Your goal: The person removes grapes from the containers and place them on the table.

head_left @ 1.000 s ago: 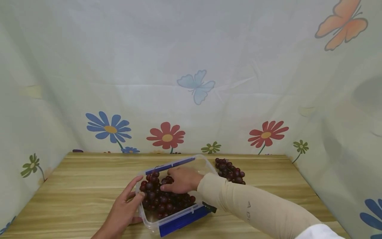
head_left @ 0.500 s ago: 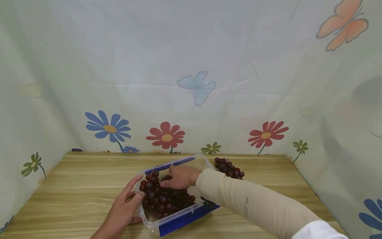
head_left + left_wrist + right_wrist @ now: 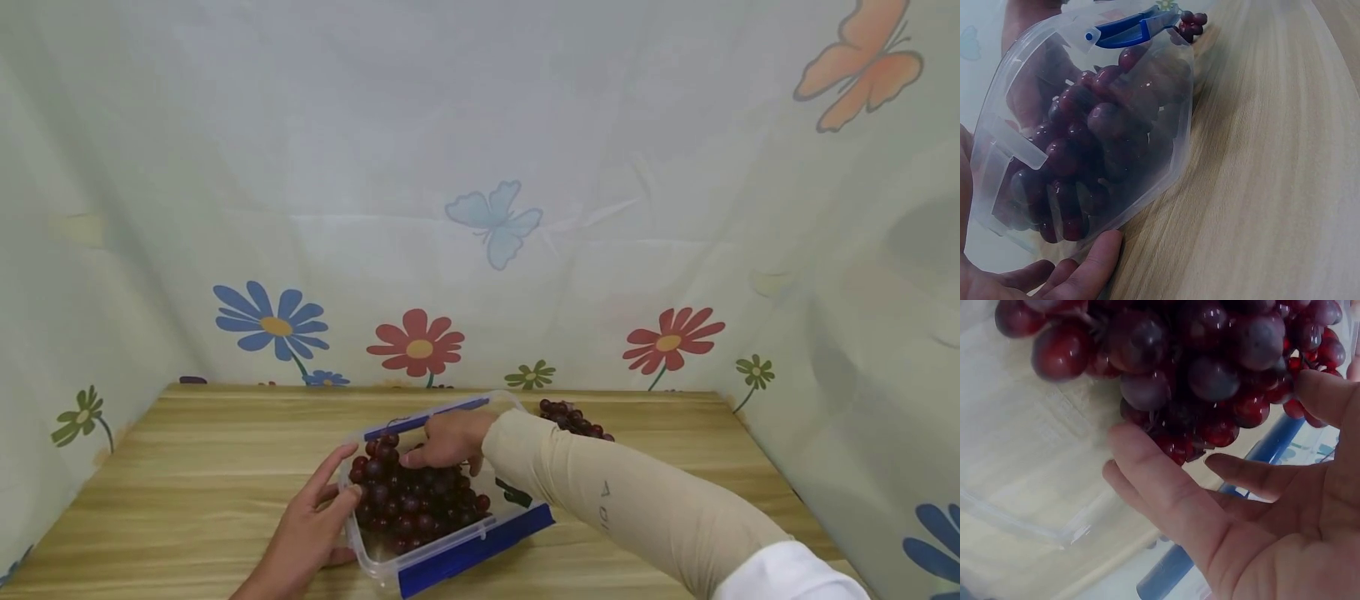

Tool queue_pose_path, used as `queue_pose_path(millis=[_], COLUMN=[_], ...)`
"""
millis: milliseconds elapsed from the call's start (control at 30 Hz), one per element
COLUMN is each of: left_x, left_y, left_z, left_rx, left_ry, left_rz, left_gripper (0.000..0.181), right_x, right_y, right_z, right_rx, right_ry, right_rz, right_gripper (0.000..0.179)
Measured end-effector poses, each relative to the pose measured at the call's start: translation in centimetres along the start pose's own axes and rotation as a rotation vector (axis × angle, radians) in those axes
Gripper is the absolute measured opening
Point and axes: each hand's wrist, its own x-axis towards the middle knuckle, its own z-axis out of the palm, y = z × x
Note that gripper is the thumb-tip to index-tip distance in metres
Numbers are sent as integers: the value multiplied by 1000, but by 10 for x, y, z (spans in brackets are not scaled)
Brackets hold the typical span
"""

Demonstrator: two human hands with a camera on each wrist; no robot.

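A clear plastic container (image 3: 442, 548) with blue latches stands on the table, holding a large bunch of dark red grapes (image 3: 411, 508). My left hand (image 3: 309, 517) grips its left side, thumb over the rim; in the left wrist view its fingers (image 3: 1094, 265) press low against the wall. Inside the container, my right hand (image 3: 448, 439) is at the far right side of the bunch. The right wrist view shows that hand (image 3: 1222, 531) with fingers extended and spread, the thumb and fingertips at the grapes (image 3: 1210, 378). Part of the bunch is hidden beneath it.
Beyond the container, to the right, a second bunch of grapes (image 3: 573, 418) lies on the wooden table (image 3: 187, 475), partly covered by the right sleeve (image 3: 630, 492). A flower-printed cloth (image 3: 360, 267) encloses the back and sides.
My right hand has shifted slightly up and left from its place over the grapes, and its sleeve now covers more of the second bunch. The left hand stays put on the container.
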Motion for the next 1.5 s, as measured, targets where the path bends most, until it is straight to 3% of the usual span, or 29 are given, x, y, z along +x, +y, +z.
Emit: queue_pose_path(millis=[300,533,733,933,1000,1300,1500], left_x=[-1,-1,-2,-2,-1,0,-1], left_y=[1,1,-1,-2,-2,-4,-3], left_z=[0,-1,-1,0,0,0,-1], left_rx=[11,14,0,-25,-19,-5,-1], left_ry=[-2,2,4,11,9,3,4], left_rz=[-2,-12,5,5,6,26,25], left_gripper=[61,62,61,61,61,60,62], right_x=[6,8,8,10,11,14,6], right_y=[-5,-12,-13,-12,-9,-7,-3], right_z=[5,8,10,9,9,9,3], right_rx=[-50,-112,-272,-327,-328,-318,-347], right_ry=[-3,4,48,48,48,98,105], right_rz=[27,38,-22,-88,-100,-92,-165], right_gripper=[58,52,42,75,77,51,54])
